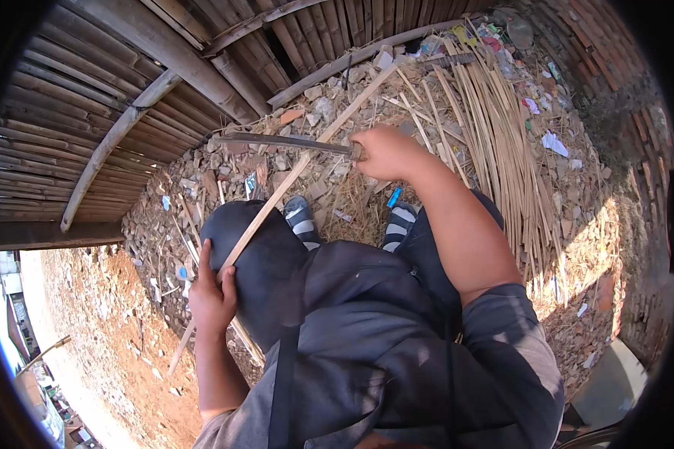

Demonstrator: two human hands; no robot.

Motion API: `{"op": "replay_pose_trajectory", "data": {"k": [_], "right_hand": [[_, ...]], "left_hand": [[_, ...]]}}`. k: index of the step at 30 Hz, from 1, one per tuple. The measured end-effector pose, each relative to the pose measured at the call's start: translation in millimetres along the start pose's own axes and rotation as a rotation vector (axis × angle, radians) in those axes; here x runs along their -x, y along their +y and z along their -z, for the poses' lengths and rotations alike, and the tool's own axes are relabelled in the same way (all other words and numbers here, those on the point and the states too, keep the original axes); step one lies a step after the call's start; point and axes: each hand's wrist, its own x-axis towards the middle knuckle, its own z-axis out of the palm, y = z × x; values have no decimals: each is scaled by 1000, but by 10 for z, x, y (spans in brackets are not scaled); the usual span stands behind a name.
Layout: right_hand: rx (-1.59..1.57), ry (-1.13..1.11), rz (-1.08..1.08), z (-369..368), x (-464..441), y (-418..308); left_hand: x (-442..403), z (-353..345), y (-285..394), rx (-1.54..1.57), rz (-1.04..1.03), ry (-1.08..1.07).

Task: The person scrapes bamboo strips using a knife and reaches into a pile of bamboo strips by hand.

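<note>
My left hand [213, 293] grips a long pale bamboo strip [266, 213], which passes between thumb and fingers beside my left knee. The strip slants from the lower left up to the rubble ahead. My right hand [384, 153] is closed around the handle of a machete [292, 141]. Its dark blade points left and crosses the strip; whether the edge touches it I cannot tell. To the right of my right arm lies a large bundle of bamboo strips [494, 142] on the ground.
A bamboo-slat wall [112, 112] with thick poles rises ahead and to the left. On the right stands a brick wall [614, 60]. Stones and litter cover the ground around my sandalled feet [302, 223]. A bright blue object [394, 197] lies near my right foot.
</note>
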Motion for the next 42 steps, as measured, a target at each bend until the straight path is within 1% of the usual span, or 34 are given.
{"op": "replay_pose_trajectory", "data": {"k": [2, 5, 8, 12, 15, 18, 21, 24, 27, 30, 33, 36, 39, 42], "right_hand": [[-6, 97, -4, -1, -71, 179], [24, -25, -95, 103, -66, 154], [38, -85, -16, 131, -2, 176], [-31, 28, -72, 138, -35, 314], [-55, -29, -137, 181, -8, 202], [29, -66, -42, 129, 25, 75], [8, -19, 75, 134, 24, 151], [-30, 100, -64, 110, -17, 328], [19, 84, -117, 138, 15, 294], [52, 10, -37, 115, 43, 125], [39, -32, 24, 9, 52, 10], [32, 11, 65, 35, 2, 120], [-2, 55, -81, 58, -69, 287], [1, 83, -137, 57, -76, 348]], "left_hand": [[11, -6, -5, 11, 11, 0], [21, -21, -7, 26, 11, 6], [-18, 23, 21, 22, 20, -19], [-1, 7, -7, 4, 30, -23], [7, -17, -13, 39, 4, 4], [7, -13, -27, 45, -14, 10], [-3, 0, -29, 48, 10, -13], [7, -13, -14, 46, 25, -3], [5, -6, -11, 27, 21, -4], [3, -18, -19, 35, -3, 8], [2, -11, -28, 46, 23, -14], [15, -22, -32, 62, 26, -5], [7, -13, -31, 42, 36, -15], [0, -18, -24, 19, -13, 10]]}}
